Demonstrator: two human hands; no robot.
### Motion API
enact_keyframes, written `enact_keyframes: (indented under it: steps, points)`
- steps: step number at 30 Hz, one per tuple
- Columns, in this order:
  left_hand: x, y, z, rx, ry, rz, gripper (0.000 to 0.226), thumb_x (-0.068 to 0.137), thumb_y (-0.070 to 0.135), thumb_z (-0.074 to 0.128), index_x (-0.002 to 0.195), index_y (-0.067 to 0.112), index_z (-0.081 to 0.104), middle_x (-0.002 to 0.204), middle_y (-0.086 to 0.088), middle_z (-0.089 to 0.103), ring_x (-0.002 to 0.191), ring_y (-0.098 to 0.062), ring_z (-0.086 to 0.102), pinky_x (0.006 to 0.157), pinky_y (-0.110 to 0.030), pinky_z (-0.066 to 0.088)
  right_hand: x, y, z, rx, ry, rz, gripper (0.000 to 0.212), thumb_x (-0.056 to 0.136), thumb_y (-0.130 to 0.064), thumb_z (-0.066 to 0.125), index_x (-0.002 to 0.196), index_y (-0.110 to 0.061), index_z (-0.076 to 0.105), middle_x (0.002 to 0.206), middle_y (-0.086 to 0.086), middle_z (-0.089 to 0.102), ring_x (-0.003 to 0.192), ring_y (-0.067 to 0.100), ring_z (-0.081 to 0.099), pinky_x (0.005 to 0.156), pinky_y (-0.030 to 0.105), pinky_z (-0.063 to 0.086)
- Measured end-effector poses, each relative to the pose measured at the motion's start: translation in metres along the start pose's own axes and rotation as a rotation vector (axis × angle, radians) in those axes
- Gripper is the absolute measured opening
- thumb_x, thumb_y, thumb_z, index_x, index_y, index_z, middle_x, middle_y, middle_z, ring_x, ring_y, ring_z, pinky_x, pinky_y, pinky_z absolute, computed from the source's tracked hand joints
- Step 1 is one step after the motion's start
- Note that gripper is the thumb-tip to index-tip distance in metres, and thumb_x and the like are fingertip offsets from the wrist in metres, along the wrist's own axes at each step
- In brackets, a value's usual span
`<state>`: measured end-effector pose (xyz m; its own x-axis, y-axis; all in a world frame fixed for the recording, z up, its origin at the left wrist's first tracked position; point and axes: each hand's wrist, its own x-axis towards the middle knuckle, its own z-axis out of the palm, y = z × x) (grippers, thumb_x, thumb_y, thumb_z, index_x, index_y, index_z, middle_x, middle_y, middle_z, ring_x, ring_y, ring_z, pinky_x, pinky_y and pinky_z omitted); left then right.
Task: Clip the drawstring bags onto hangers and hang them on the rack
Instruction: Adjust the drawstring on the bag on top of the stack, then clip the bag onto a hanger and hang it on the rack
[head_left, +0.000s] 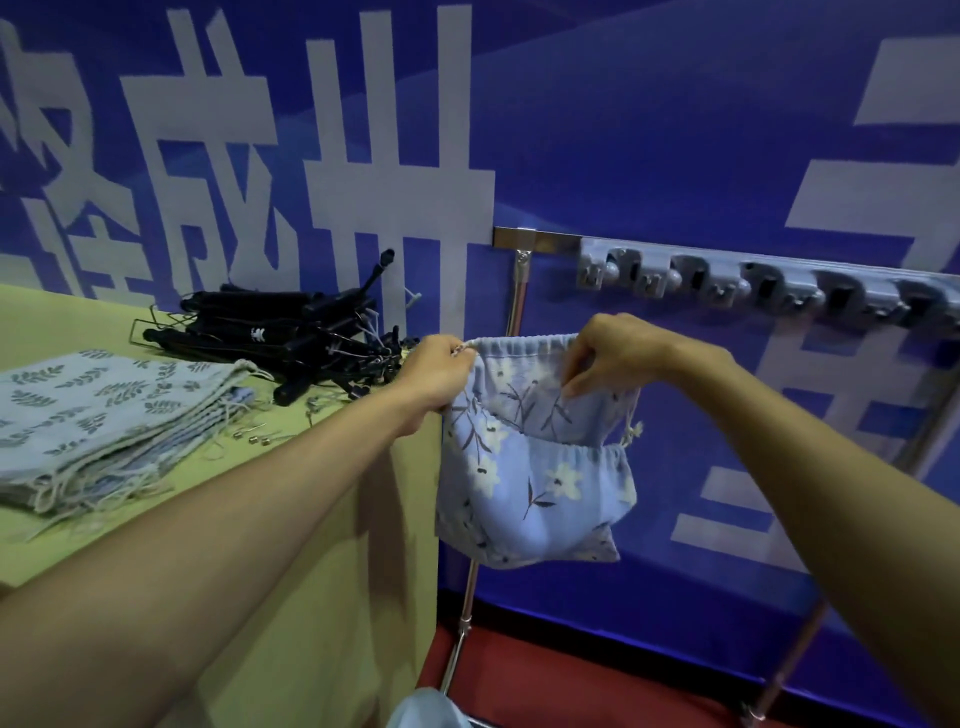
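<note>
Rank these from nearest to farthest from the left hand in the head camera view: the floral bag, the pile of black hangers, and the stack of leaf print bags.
1. Floral bag: its top edge is pinched in the left hand.
2. Pile of black hangers: on the table, just left of that hand.
3. Stack of leaf print bags: farther left on the table.

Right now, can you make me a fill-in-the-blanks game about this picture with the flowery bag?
1. Both hands hold up a blue bag printed with ____.
2. The pile of black hangers lies on the ____ table.
3. The folded bags stacked on the table are printed with ____.
4. The left hand pinches the bag's top ____ corner.

Missing words: flowers; green; leaves; left
</note>
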<state>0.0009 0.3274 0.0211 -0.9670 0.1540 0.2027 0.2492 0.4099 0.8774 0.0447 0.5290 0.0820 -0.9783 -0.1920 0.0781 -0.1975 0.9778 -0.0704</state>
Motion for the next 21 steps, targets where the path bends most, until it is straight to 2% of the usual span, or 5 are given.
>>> enact_keyframes:
  steps: [4, 9, 12, 15, 21]
  points:
    - [-0.004, -0.014, -0.021, 0.057, -0.021, 0.017, 0.029, 0.1, 0.02, 0.047, 0.072, 0.013, 0.042, 0.06, -0.006, 0.035, 0.051, -0.018, 0.033, 0.045, -0.023, 0.03, 0.017, -0.015, -0.001, 0.129, -0.008, -0.103, 0.01, 0.086, -0.031, 0.071, 0.085, -0.021, 0.067, 0.069, -0.012, 0.058, 0.061, 0.005, 0.051, 0.055, 0.016, 0.04]
    - [-0.009, -0.026, -0.061, 0.106, -0.046, 0.072, 0.03, 0.097, 0.032, 0.054, 0.084, 0.005, 0.059, 0.065, -0.001, 0.048, 0.056, -0.018, 0.043, 0.053, -0.029, 0.035, 0.049, -0.032, 0.008, 0.34, 0.065, -0.146, 0.021, 0.086, -0.028, 0.069, 0.096, -0.025, 0.051, 0.098, 0.001, 0.058, 0.085, 0.018, 0.056, 0.078, 0.037, 0.05]
    - [-0.012, -0.033, -0.086, 0.19, -0.041, 0.119, 0.029, 0.098, 0.029, 0.053, 0.083, 0.006, 0.062, 0.07, 0.0, 0.055, 0.066, -0.014, 0.049, 0.061, -0.03, 0.038, 0.064, -0.054, 0.015, 0.338, -0.002, -0.205, 0.013, 0.091, -0.032, 0.063, 0.097, -0.02, 0.061, 0.083, -0.005, 0.061, 0.076, 0.014, 0.057, 0.066, 0.025, 0.048]
    - [-0.013, -0.051, -0.108, 0.233, -0.074, 0.094, 0.026, 0.097, 0.027, 0.055, 0.089, 0.004, 0.065, 0.086, -0.01, 0.067, 0.079, -0.019, 0.06, 0.069, -0.03, 0.044, 0.083, -0.08, 0.026, 0.257, -0.066, -0.237, 0.03, 0.095, -0.038, 0.056, 0.084, -0.013, 0.068, 0.07, -0.007, 0.061, 0.064, 0.008, 0.054, 0.06, 0.022, 0.042]
    - [-0.005, -0.09, -0.147, 0.364, -0.056, 0.059, 0.019, 0.096, 0.022, 0.058, 0.091, 0.006, 0.067, 0.064, 0.009, 0.053, 0.054, -0.001, 0.046, 0.043, -0.01, 0.032, 0.133, -0.131, 0.051, 0.321, -0.015, -0.277, 0.028, 0.095, -0.031, 0.058, 0.083, -0.009, 0.071, 0.072, 0.001, 0.07, 0.059, 0.008, 0.062, 0.052, 0.016, 0.047]
